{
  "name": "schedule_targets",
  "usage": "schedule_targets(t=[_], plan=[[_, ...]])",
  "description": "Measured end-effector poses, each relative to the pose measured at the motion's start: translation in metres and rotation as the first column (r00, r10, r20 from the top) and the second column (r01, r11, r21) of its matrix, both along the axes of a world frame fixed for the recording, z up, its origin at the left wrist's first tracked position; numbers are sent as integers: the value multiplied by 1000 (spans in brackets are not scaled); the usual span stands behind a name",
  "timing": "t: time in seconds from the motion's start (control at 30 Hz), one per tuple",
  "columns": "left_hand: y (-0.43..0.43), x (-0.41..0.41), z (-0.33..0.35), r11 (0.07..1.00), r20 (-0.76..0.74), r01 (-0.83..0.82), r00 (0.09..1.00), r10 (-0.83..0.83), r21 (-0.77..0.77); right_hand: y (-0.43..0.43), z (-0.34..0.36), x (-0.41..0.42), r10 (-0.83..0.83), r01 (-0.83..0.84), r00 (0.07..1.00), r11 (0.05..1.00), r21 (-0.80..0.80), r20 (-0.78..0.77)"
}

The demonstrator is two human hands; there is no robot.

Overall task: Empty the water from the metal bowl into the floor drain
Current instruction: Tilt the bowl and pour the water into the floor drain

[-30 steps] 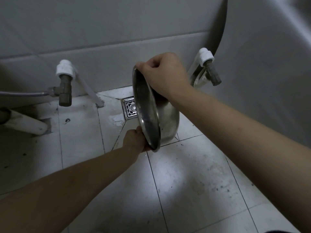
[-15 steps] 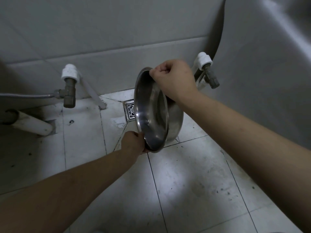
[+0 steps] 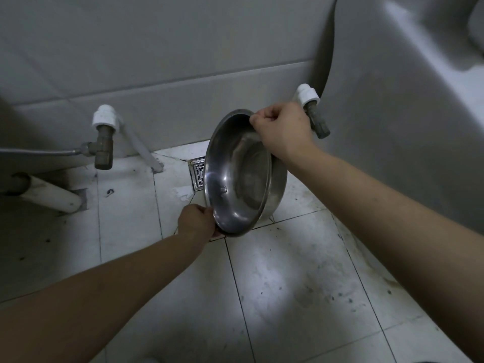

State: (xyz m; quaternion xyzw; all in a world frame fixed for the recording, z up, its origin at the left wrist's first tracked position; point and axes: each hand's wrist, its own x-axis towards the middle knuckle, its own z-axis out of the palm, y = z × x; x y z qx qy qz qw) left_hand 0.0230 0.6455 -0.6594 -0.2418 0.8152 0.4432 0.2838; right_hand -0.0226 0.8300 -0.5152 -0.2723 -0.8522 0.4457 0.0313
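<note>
The metal bowl (image 3: 239, 176) is tilted steeply on its side above the floor, its shiny inside turned toward me and showing no water. My right hand (image 3: 281, 129) grips the upper rim. My left hand (image 3: 197, 222) pinches the lower rim. The square metal floor drain (image 3: 197, 172) lies just behind the bowl by the wall, and the bowl hides its right part.
A brass valve with a white cap (image 3: 103, 142) and a hose stick out of the wall at left. Another valve (image 3: 315, 116) is behind my right hand. A white pipe (image 3: 49, 195) lies on the floor at left. A grey basin side (image 3: 392, 100) stands at right. The tiled floor is wet and dirty.
The bowl has turned from nearly edge-on so that its inside faces me more. Both hands kept their grip on the rim, and the view has shifted slightly.
</note>
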Motion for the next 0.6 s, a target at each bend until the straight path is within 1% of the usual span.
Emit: schedule_targets(t=[0.23, 0.43, 0.6], plan=[[-3, 4, 0, 999, -38, 1, 999, -3, -35, 6, -8, 0, -16, 17, 999, 1000, -5, 33], [-10, 10, 4, 998, -26, -23, 999, 22, -58, 11, -17, 5, -29, 30, 998, 999, -28, 61], [-14, 5, 10, 998, -39, -51, 998, 49, -46, 16, -23, 5, -65, 68, 994, 997, -33, 86]])
